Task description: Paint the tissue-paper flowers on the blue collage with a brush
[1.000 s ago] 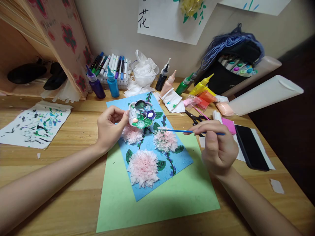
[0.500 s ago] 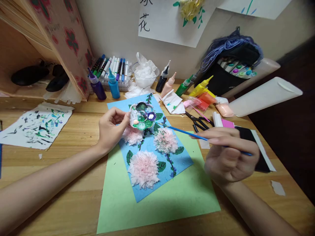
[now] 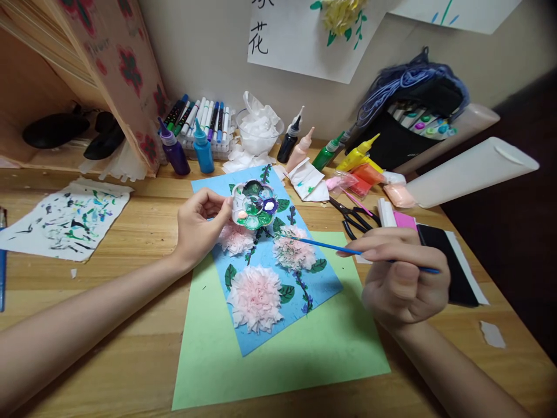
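My left hand [image 3: 204, 220] pinches the left rim of a small flower-shaped paint palette [image 3: 253, 205], whose wells hold green, purple, white and peach paint. Between the fingers of my right hand [image 3: 404, 273] is a thin blue paintbrush [image 3: 333, 247]. Its tip points left, over the pink tissue-paper flower [image 3: 296, 252] on the right, which carries green specks; whether it touches is unclear. Beneath both hands' tools lies a blue picture sheet [image 3: 322, 284] with painted leaves and stems. A larger pink tissue flower [image 3: 256, 299] sits low on it, and another [image 3: 235, 239] is partly covered by the palette.
Light green paper [image 3: 278, 377] lies under the picture. Paint bottles [image 3: 203, 148], markers [image 3: 204, 119] and a bowl of tissues [image 3: 259, 125] line the wall. Black scissors [image 3: 352, 217] and a white tube [image 3: 474, 171] are at right. A paint-smeared cloth [image 3: 69, 220] lies left.
The brush tip has moved down from beside the palette's right edge to over the right pink flower. My left hand and the palette hold nearly the same place.
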`<state>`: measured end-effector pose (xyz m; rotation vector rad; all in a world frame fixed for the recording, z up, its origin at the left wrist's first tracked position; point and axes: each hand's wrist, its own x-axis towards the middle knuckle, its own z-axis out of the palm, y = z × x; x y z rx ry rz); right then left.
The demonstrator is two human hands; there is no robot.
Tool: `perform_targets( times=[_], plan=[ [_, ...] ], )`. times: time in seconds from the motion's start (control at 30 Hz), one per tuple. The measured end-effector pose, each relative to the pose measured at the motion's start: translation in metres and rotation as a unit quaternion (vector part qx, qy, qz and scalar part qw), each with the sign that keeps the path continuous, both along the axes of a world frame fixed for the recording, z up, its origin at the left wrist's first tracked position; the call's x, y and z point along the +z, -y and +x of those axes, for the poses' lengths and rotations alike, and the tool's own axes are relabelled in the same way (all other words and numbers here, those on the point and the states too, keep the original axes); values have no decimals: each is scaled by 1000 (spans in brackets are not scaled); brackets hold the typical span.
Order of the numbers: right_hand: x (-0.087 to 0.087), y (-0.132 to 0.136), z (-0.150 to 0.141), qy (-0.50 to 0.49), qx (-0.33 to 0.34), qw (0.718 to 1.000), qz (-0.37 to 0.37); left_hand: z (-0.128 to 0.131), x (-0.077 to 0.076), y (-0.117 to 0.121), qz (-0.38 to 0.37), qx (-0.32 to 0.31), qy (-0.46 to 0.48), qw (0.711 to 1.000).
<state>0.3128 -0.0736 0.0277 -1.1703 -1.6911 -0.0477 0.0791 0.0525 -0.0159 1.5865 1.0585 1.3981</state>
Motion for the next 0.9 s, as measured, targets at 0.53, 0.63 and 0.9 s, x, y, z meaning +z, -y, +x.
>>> perform_targets(
  times=[0.53, 0.63, 0.9],
  plan=[
    [-8, -6, -4, 14, 36, 999, 30, 0, 2, 1, 3, 7, -11, 1000],
    [-8, -6, -4, 23, 46, 999, 4, 0, 1, 0, 4, 6, -7, 1000],
    [-6, -6, -4, 16, 41, 999, -4, 1, 2, 1, 1, 7, -6, 1000]
  ],
)
